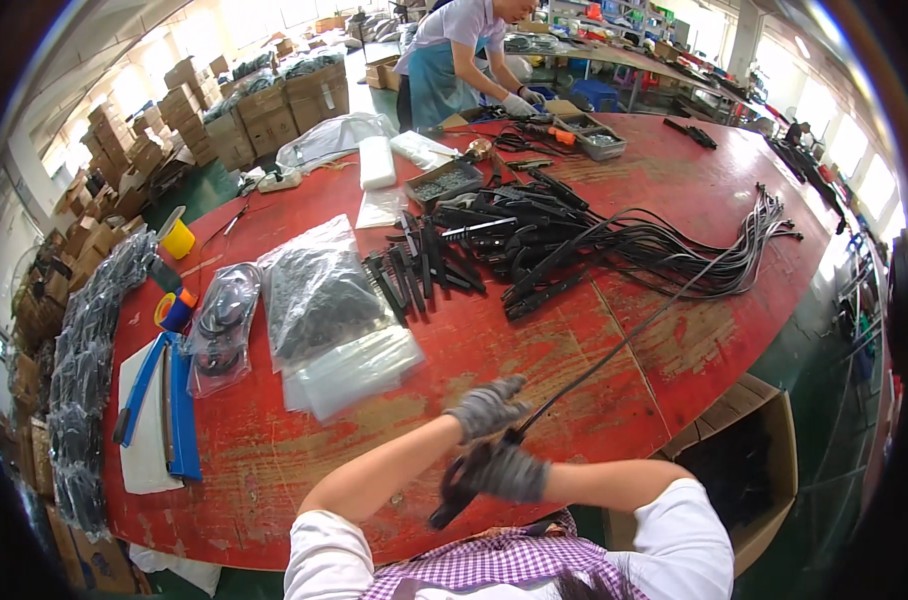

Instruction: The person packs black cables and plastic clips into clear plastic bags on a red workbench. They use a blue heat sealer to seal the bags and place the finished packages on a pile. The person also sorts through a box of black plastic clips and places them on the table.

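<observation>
My right hand point(512, 472), in a grey glove, is closed around a dark, elongated black part point(456, 508) near the table's front edge. From its upper end a long black cable point(614, 350) runs up to the right, toward the bundle of cables point(714, 265). Just above, my left hand point(486, 408), also gloved in grey, has its fingers stretched out and looks a little blurred. It is close to the cable's lower end, and I see nothing in it. Beyond lies a pile of similar black parts point(544, 250) with cables attached.
Clear plastic bags point(354, 370) and a bagged cable coil point(224, 320) lie to the left, beside a blue-edged paper cutter point(179, 410) and tape rolls point(176, 308). A cardboard box point(784, 430) stands at right below the table. Across it, a gloved co-worker point(464, 60) handles parts.
</observation>
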